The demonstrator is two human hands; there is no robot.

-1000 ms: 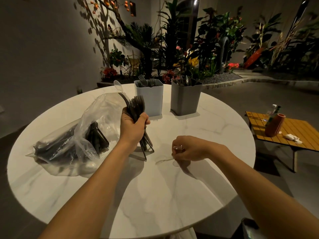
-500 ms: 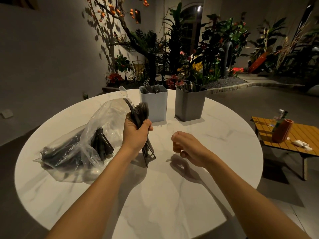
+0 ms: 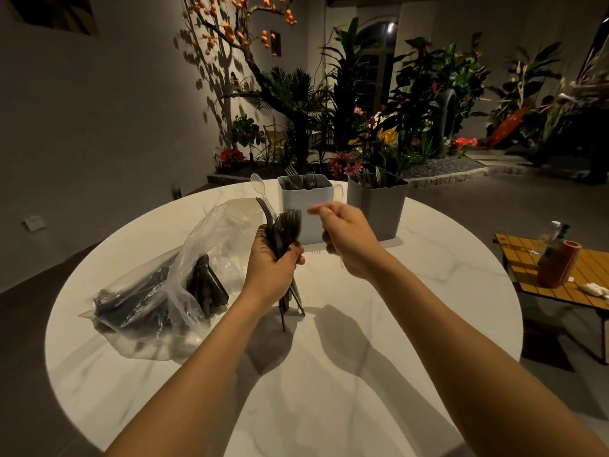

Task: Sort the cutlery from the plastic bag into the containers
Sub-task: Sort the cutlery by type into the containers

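Left hand [image 3: 272, 273] gripped a bundle of black forks [image 3: 287, 227] at centre frame, fingers wrapped tight round the handles. Long axis upright, tines up, handle ends down twd the surface [image 3: 428, 291]. One clear spoon [image 3: 257, 184] poked out the top.

Right hand [image 3: 346, 240] hung just right of the bundle, fingers loosely curled, forefinger out. Cd not tell if it pinched anything clear.

Both containers stood beyond the hands, upper centre: white container [image 3: 296, 197] directly behind the bundle, grey container [image 3: 379, 212] just right of it. Right hand was the nearer to both, overlapping the white one's lower right corner.

Plastic bag [image 3: 184, 285] lay left of centre w/ dark cutlery inside.

Count: 2 containers, 1 bag, 1 bundle, 1 clear spoon. Forks in the bundle too packed to count; at least 2 fork heads showed in the white container.
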